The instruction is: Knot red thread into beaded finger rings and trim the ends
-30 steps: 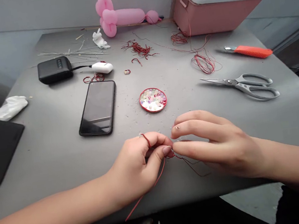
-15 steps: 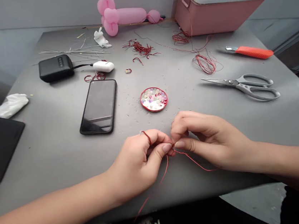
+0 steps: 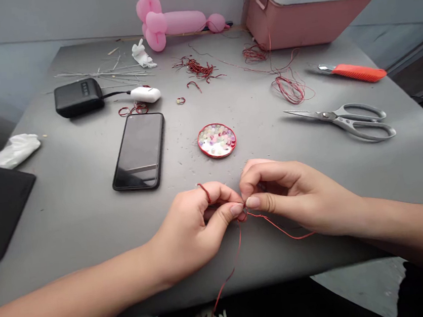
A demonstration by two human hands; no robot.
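Observation:
Thumb and forefinger of my left hand (image 3: 199, 221) pinch a thin red cord (image 3: 231, 268) close to the table's front edge. One strand of it hangs down past the edge over my lap. My right hand (image 3: 288, 195) is closed in a pinch on the same cord, fingertips almost touching the left ones. A second, twisted-looking strand runs out below my right hand. The exact spot where the fingers meet hides the cord. A dark red ring of cord (image 3: 204, 193) circles my left forefinger. Just beyond the hands lies a round red-rimmed dish of beads (image 3: 217, 140).
Left of the dish lies a phone (image 3: 139, 151), with a black power bank (image 3: 78, 97) and white case (image 3: 145, 94) behind it. To the right are scissors (image 3: 340, 121), an orange utility knife (image 3: 358, 73) and red cord bundles (image 3: 288, 89). A pink bin (image 3: 295, 21) and balloon (image 3: 184, 22) stand at the back.
The hanging strand has swung to the right and now falls more steeply. My right hand has shifted slightly left, and both hands keep their pinch on the cord.

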